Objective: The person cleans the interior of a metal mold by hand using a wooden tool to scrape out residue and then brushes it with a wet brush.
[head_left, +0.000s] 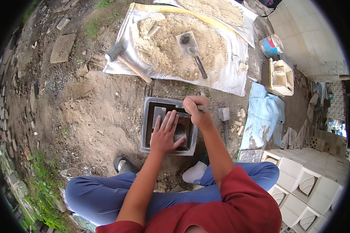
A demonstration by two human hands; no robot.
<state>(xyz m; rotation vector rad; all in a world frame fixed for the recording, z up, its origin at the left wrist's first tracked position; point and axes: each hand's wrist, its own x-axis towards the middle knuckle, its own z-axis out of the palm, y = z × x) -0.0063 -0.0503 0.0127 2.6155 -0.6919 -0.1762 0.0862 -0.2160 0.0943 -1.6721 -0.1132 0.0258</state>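
A square grey metal mould (145, 126) lies on the ground between my feet. Inside it sit dark metal blocks (159, 112), partly hidden under my fingers. My left hand (165, 135) rests flat on these blocks, fingers stretched out and thumb spread to the right. Over the mould's far right corner, my right hand (198, 112) is closed around a thin, flat metal tool (179, 106); most of it is hidden by the fist, so its exact kind is unclear. Just right of the mould lies a hammer (224, 115) with a dark handle.
Beyond the mould, a white sheet (237, 83) bears sandy powder (163, 46), a small shovel (188, 44) and a wooden-handled mallet (132, 68). A blue sack (262, 112), a bucket (271, 46) and a cream block (282, 77) lie right. Pale hollow blocks (289, 171) are stacked near right.
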